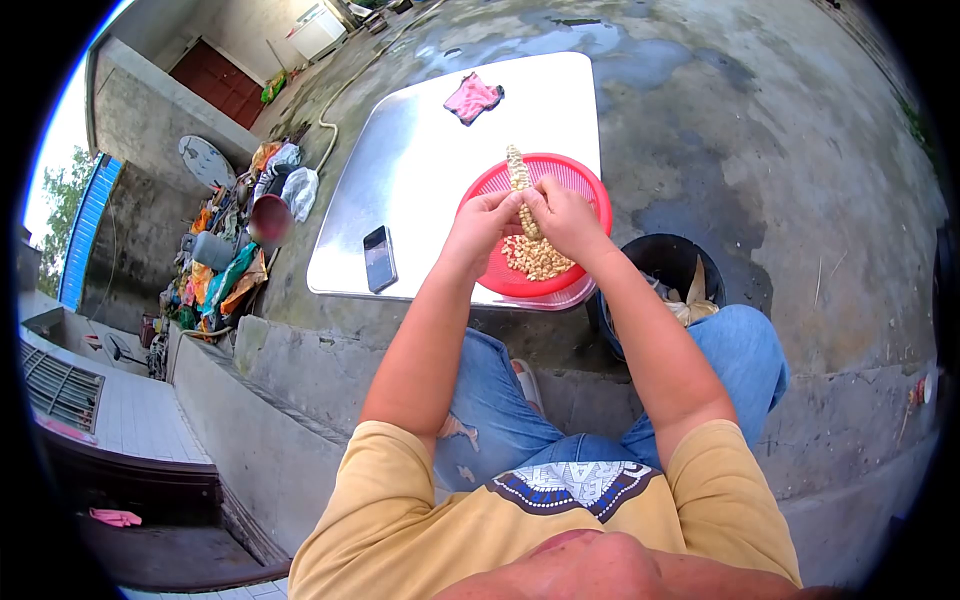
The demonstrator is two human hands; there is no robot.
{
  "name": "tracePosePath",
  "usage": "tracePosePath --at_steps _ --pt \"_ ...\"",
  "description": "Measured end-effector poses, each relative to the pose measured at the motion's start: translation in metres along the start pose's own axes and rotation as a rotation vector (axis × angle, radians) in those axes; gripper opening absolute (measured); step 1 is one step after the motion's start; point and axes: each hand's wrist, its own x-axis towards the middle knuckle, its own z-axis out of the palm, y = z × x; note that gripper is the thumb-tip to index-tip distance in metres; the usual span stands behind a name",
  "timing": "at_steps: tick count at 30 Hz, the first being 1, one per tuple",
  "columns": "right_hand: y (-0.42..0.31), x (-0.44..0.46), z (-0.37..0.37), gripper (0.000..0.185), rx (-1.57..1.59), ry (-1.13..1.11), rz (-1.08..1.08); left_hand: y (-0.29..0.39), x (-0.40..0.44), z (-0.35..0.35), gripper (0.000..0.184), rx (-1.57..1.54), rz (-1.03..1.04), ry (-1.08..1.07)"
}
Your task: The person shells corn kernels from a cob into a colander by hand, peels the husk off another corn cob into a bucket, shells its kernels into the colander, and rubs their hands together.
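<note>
A pale corn cob (pixel 517 170), partly stripped of kernels, stands upright between both hands above a red plastic basket (pixel 597 190). My left hand (pixel 487 222) grips the cob from the left side with fingers closed on it. From the right, my right hand (pixel 562 216) is closed round the cob too, its thumb close to the left one. Loose yellow kernels (pixel 538 260) lie in a heap in the basket below the hands. The fingers cover the middle of the cob.
The basket sits at the near right corner of a shiny table (pixel 400 150). A phone (pixel 380 260) and a pink cloth (pixel 473 98) lie on it. Right of the table stands a black bucket (pixel 655 262) holding husks. Clutter (pixel 215 250) is piled at the left.
</note>
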Motion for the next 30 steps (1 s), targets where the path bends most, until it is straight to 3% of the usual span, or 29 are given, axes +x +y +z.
tracePosePath --at_steps 8,17,23,26,30 --pt "0.005 -0.004 0.010 0.024 -0.192 0.026 -0.027 -0.006 0.003 -0.003 0.031 0.139 0.011 0.001" --pt "0.005 0.002 -0.001 0.028 0.008 0.028 -0.012 0.000 0.004 -0.007 0.036 -0.014 0.007 0.022" --pt "0.016 0.008 -0.007 0.035 -0.053 0.005 -0.102 0.004 0.003 -0.013 0.034 -0.073 0.019 0.082" --pt "-0.010 0.001 -0.007 0.035 0.269 -0.112 0.047 0.007 0.001 -0.010 0.036 -0.056 0.031 0.098" --pt "0.000 0.002 -0.002 0.038 0.139 -0.116 0.042 0.009 0.001 -0.009 0.038 -0.172 0.013 0.080"
